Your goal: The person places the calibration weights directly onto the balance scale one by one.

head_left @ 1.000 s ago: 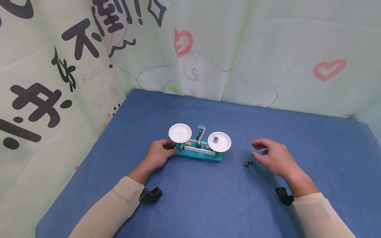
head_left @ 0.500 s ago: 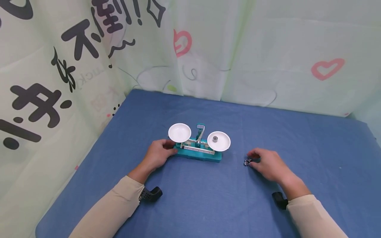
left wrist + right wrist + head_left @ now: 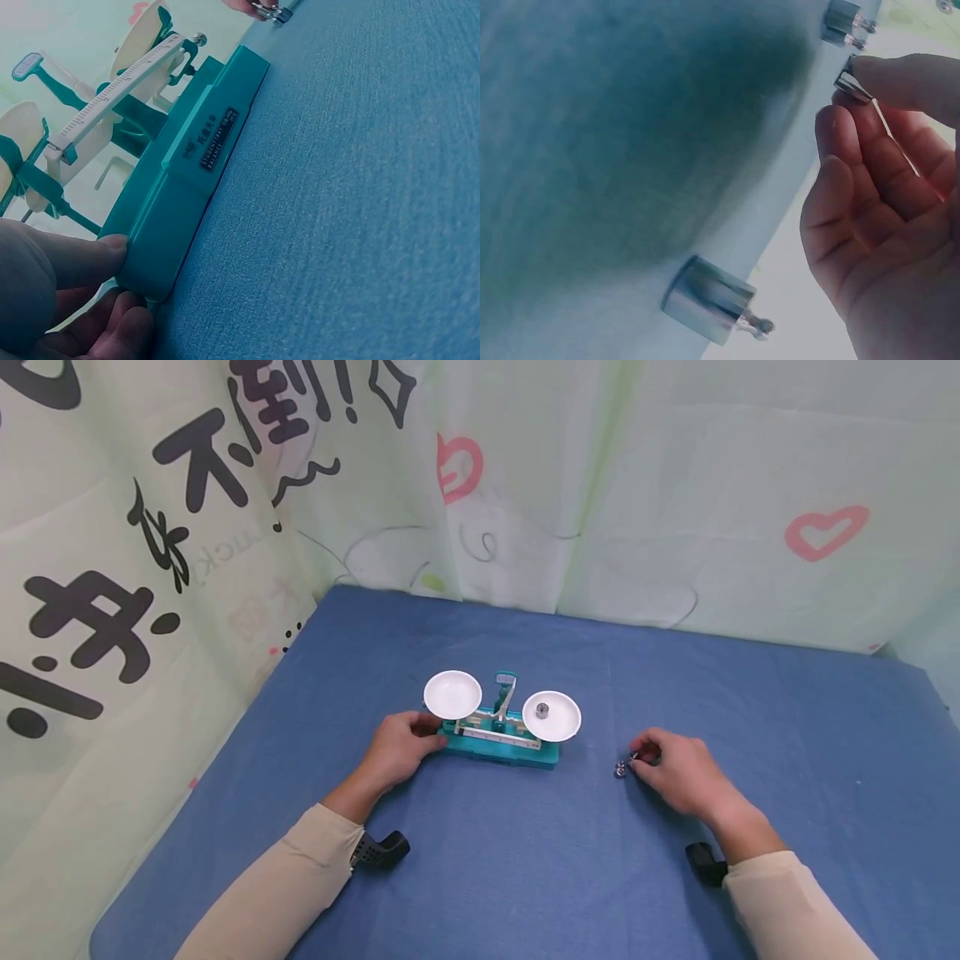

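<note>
Curtains [image 3: 675, 468] edging a blue table [image 3: 525, 868] suggest a booth.

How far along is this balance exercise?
Looks done: one pan weight sits on the right pan of the balance, whose base the left hand grips. In hand: the right hand pinches a small metal weight. Probably left: placing it, then perhaps the other weights on the blue cloth.
</note>
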{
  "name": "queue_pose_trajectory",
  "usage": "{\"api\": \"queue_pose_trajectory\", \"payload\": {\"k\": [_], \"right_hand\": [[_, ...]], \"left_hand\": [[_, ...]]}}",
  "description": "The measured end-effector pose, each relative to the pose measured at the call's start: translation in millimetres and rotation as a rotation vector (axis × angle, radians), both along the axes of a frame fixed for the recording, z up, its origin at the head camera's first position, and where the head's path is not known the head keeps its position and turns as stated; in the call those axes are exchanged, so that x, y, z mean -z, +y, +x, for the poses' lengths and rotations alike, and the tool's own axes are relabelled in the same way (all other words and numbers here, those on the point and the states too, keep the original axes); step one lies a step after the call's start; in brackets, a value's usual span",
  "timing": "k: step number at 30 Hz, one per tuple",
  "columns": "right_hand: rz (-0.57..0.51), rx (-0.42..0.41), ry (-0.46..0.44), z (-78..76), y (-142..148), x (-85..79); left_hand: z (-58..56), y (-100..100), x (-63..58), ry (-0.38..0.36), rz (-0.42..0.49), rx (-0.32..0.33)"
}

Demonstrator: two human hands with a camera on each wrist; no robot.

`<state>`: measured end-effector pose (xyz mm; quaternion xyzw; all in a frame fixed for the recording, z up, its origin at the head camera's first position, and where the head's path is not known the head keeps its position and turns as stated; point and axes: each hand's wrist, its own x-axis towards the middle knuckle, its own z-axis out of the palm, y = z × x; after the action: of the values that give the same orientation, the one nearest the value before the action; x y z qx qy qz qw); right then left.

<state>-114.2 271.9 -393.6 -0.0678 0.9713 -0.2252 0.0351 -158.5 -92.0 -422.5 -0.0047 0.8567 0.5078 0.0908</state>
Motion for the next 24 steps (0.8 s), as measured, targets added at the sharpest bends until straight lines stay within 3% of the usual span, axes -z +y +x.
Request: {"api": "queue_pose_trajectory", "payload": {"k": [6,13,24], "right_hand": [[-0.020,0.038,0.073,1.7,-3,-14.5],[-0.046,0.005,0.211,-1.9,-11,-31.5],[-0.122,-0.038,0.195,-14.9,-42,-51.0]], "left_hand": [[-0.7,-1,-1.1,0.009,0.005,0.001],[-1.3,0,-0.6,0.007,0.009,0.000],[0.1,0,0.1,0.005,0.005,-0.003]]}}
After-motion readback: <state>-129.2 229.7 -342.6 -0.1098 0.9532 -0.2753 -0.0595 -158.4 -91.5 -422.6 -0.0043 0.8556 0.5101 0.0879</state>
